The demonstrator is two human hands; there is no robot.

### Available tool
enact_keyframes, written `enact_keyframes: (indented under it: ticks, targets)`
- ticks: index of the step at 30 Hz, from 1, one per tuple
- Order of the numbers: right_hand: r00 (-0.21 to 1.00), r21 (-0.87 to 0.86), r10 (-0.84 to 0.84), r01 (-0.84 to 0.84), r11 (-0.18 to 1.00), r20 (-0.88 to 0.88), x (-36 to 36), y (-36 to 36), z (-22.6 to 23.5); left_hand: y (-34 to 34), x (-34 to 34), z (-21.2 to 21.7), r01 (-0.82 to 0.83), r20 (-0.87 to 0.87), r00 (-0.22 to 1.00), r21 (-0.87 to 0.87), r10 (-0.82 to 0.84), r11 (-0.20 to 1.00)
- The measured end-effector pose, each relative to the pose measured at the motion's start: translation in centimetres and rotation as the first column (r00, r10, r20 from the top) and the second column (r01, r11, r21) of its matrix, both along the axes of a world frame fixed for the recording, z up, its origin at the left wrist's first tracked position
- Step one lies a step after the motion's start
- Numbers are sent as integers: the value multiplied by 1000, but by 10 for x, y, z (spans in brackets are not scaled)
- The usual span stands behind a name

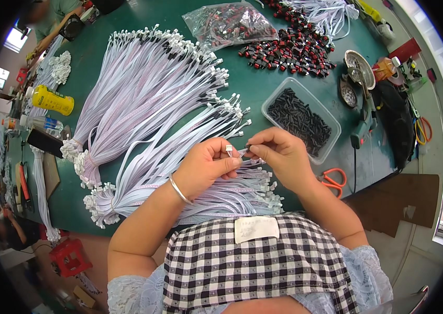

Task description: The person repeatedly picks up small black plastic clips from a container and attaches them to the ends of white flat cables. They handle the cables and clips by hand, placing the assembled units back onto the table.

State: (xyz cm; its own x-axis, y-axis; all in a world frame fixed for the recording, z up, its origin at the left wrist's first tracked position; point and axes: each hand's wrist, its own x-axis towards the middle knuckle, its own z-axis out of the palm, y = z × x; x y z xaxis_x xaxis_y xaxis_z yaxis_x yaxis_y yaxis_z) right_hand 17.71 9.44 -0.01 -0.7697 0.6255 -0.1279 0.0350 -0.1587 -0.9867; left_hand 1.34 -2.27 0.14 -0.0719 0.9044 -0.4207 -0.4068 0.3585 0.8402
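Observation:
A white ribbon cable with a white plug (229,148) is pinched between the thumb and fingers of my left hand (212,161). Close beside it, the thumb and forefinger of my right hand (276,150) are pressed together at the cable's thin wires; a tiny dark bit shows there, too small to name. Under both hands lies a bundle of white ribbon cables (216,196) with white plugs at its ends. A larger fan of cables (137,89) spreads beyond my left hand, some ends dark. Just past my right hand stands a clear plastic tub (335,137) of small black tube-like pieces (297,115).
Orange-handled scissors (335,180) lie right of my right forearm. Beyond the tub are a heap of red-and-black parts (289,52) and a clear bag (229,23). A green corded tool (363,128) sits near the right edge. Bottles (51,99) and a phone (44,141) stand left.

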Motion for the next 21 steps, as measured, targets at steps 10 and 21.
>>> enact_keyframes:
  ticks: [10, 21]
  targets:
    - [998, 8, 34, -34, 999, 58, 1, -2, -3, 0, 0, -1, -21, 12, 1000, -2, 21, 1000]
    - [995, -16, 37, -36, 999, 92, 1, 0, -5, 0, 0, -2, -26, -13, 1000, -7, 25, 1000]
